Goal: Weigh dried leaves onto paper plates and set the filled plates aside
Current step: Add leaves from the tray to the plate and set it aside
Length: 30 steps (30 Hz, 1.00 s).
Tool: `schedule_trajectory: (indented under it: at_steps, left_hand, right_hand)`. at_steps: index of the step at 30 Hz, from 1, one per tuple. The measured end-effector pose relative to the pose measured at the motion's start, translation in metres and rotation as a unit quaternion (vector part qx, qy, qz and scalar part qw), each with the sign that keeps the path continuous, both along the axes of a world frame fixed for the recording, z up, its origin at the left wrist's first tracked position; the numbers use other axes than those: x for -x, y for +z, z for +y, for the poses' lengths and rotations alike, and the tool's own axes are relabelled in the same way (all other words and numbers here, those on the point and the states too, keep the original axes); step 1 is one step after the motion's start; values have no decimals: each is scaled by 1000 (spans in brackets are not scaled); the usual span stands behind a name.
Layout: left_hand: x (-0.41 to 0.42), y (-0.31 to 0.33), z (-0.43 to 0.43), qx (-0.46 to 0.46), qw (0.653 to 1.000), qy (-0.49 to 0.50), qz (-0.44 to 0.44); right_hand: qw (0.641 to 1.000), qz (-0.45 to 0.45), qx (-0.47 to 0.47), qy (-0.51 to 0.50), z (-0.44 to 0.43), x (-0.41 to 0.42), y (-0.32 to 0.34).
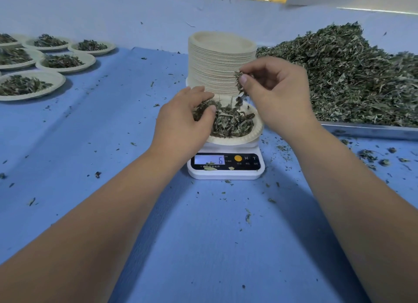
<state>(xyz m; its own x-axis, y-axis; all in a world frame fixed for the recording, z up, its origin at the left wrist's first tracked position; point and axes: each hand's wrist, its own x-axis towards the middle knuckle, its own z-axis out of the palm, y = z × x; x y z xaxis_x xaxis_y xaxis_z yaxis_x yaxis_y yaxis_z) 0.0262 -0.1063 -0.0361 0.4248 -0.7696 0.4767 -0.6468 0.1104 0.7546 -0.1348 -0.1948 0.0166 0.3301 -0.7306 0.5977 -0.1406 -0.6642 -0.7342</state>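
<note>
A white digital scale (pixel 226 172) stands in the middle of the blue table, its display showing a 6. On it sits a paper plate (pixel 254 130) holding dried leaves (pixel 230 121). My left hand (pixel 183 119) lies over the plate's left side, fingers curled into the leaves. My right hand (pixel 273 90) hovers above the plate's far right edge and pinches a small tuft of leaves between thumb and fingers. A big heap of dried leaves (pixel 352 76) lies on a metal tray (pixel 371 130) to the right.
A tall stack of paper plates (pixel 221 62) stands right behind the scale. Several filled plates (pixel 29 85) sit at the far left. Leaf crumbs are scattered over the blue cloth (pixel 203 234). A pale wall runs along the back.
</note>
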Motion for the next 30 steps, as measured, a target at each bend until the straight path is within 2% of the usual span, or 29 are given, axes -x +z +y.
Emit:
schedule_trajectory:
  at_steps: [2,6,7,11,17,21,25,30]
  left_hand:
    - [-1,1,0,-22,1000,-5,4]
    - [-3,4,1,-30,998,3,60]
    - [-2,5,2,-29,997,9,64]
    - [-2,8,6,-21,998,33,54]
    - [12,10,8,-2,999,-31,15]
    - [17,13,7,68,994,-49,73]
    - [17,12,8,79,991,-13,103]
    - [10,7,5,89,994,-7,57]
  right_hand:
    - [1000,-3,-11,-1,-4,3,1]
    - [980,-64,-182,51,-11,13,3]
    - [977,-64,-195,51,-11,15,2]
    - [986,-40,-157,38,-4,17,1]
    - [982,-66,-136,117,17,2,8]
    - [978,-58,-124,156,25,-6,7]
    - [979,-67,-132,143,24,-6,4]
    - [985,-98,-110,93,11,3,4]
